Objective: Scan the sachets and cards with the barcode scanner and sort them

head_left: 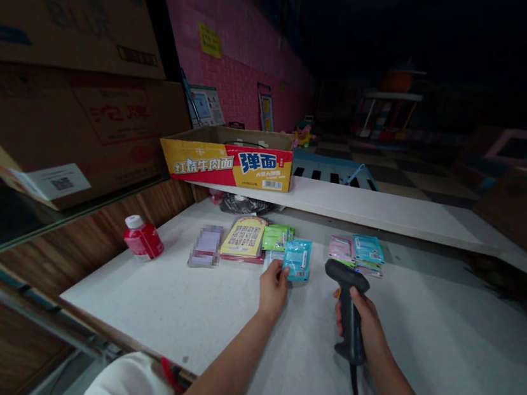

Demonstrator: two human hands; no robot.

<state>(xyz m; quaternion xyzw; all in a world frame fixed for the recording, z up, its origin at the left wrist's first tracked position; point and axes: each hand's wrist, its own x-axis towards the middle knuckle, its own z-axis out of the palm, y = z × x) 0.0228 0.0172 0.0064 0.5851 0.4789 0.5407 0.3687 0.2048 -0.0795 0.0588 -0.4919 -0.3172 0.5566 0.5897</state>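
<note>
Between the thumb and fingers of my left hand (274, 292) is the lower left edge of a blue packet (297, 259), its back with small print and a barcode facing me. My right hand (369, 326) wraps round the handle of a black barcode scanner (350, 311), whose head tilts up and to the left. A green packet (278, 236) lies just behind the blue one, partly covered by it. Farther right, beyond the scanner head, is a group of packets with a blue one (368, 248) and a pink one (341, 248) on top.
A yellow printed booklet or pack (245, 236), a blurred-out flat item (206, 245) and a red bottle with a white cap (143, 238) stand left on the white table (210, 319). An open noodle carton (229, 164) sits on the raised shelf (377, 208). Large boxes (85, 118) are stacked left.
</note>
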